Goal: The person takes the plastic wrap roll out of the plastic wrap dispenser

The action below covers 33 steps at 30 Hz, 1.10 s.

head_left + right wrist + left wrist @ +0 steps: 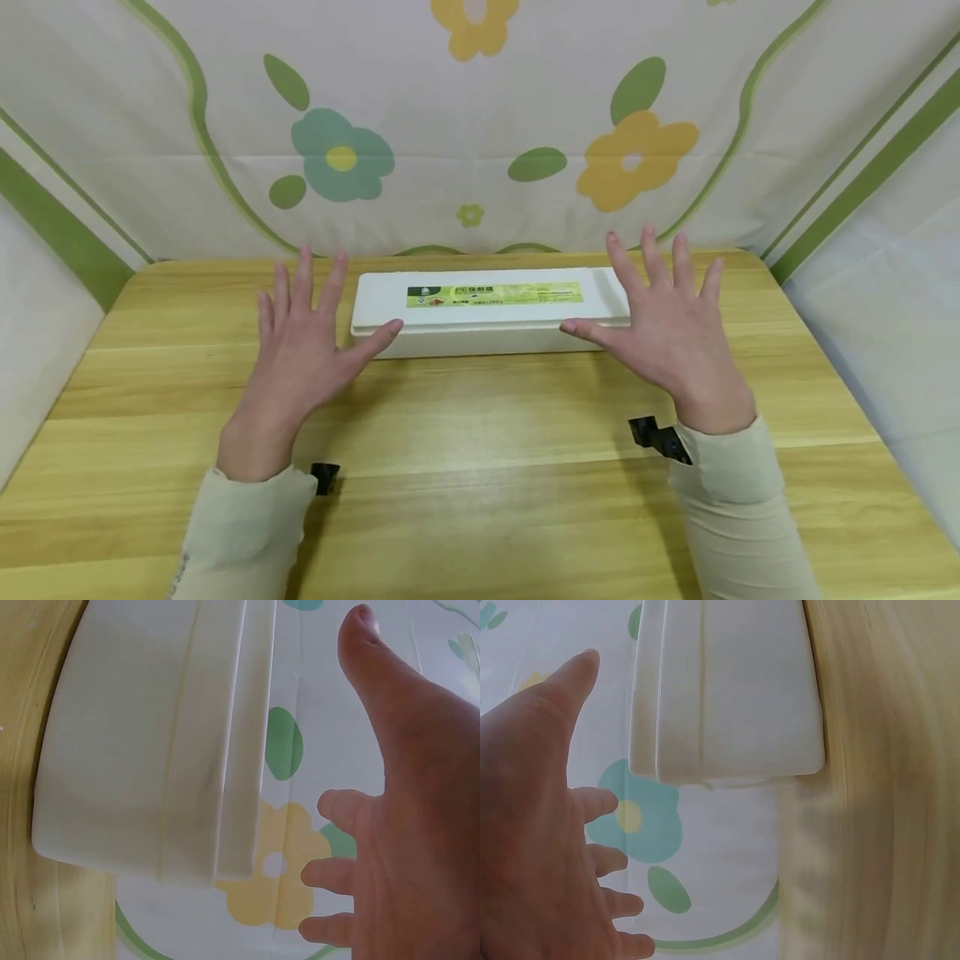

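Note:
A long white lidded box [491, 340] lies crosswise near the back of the wooden table, with a green and yellow printed label [495, 295] on its lid. My left hand [300, 354] hovers at the box's left end, fingers spread and thumb stretched toward the front lid edge. Over the right end is my right hand [671, 333], its fingers also spread and its thumb overlapping the lid edge in the head view. Both hands hold nothing. Each wrist view shows the box's side, the left hand [532, 817] and right hand [420, 795] standing apart from it.
A cloth with printed flowers [341, 154] hangs right behind the table's back edge, and white cloth walls [892, 208] flank both sides. The wood-grain tabletop [480, 467] stretches in front of the box. Small black camera mounts [326, 477] stick out from the sleeve cuffs.

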Motion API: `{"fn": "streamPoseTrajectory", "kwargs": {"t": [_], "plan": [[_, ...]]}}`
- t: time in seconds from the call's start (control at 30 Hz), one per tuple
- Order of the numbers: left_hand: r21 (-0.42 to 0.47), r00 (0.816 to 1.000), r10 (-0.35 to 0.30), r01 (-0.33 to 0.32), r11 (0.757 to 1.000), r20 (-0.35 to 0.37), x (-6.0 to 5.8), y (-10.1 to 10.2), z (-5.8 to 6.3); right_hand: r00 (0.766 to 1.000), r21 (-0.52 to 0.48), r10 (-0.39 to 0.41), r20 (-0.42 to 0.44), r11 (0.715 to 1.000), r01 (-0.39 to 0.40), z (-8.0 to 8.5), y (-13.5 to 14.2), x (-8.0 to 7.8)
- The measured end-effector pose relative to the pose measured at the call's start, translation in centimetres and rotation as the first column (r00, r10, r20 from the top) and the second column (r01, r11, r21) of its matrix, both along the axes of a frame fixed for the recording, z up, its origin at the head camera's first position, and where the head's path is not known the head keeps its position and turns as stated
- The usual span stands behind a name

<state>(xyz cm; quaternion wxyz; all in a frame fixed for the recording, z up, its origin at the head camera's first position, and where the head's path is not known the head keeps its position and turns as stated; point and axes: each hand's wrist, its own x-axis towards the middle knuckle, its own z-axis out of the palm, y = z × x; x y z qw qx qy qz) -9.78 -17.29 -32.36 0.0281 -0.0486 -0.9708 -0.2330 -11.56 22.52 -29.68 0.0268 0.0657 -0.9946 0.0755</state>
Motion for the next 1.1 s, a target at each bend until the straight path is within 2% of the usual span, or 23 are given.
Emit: {"fn": "streamPoseTrajectory", "kwargs": {"t": [0.2, 0.37, 0.47, 0.63, 0.7, 0.8, 0.97, 1.1], "plan": [[0.037, 1.000, -0.008, 0.007, 0.999, 0.010, 0.1, -0.2, -0.4, 1.000, -0.005, 0.007, -0.010, 1.000, -0.007, 0.0, 0.0, -0.1], [0.097, 0.999, -0.009, 0.005, 0.995, 0.037, 0.2, -0.6, -0.3, 1.000, -0.007, 0.013, -0.008, 1.000, -0.013, 0.2, 0.0, -0.1], [0.176, 0.995, -0.035, 0.019, 0.984, 0.088, 0.1, -0.7, -0.1, 1.000, -0.017, 0.020, -0.002, 1.000, -0.020, 0.2, 0.0, -0.1], [0.313, 0.984, -0.100, 0.049, 0.948, 0.150, -0.3, -0.7, -0.6, 0.999, -0.041, 0.051, 0.010, 0.998, -0.051, -0.1, -0.4, -0.3], [0.367, 0.980, -0.119, 0.054, 0.929, 0.157, -0.6, -0.6, -1.1, 0.998, -0.051, 0.062, 0.012, 0.997, -0.061, -0.1, -0.5, -0.3], [0.463, 0.971, -0.138, 0.032, 0.886, 0.197, -0.9, -0.6, -1.8, 0.997, -0.052, 0.074, 0.014, 0.996, -0.074, -0.2, -0.8, -0.4], [0.609, 0.949, -0.160, -0.041, 0.792, 0.271, -1.5, -0.8, -3.1, 0.995, -0.037, 0.094, 0.024, 0.995, -0.093, -0.4, -1.0, -0.5], [0.696, 0.942, -0.193, -0.057, 0.716, 0.275, -1.9, -0.8, -4.0, 0.993, -0.035, 0.112, 0.036, 0.993, -0.111, -0.5, -1.3, -0.6]]}}
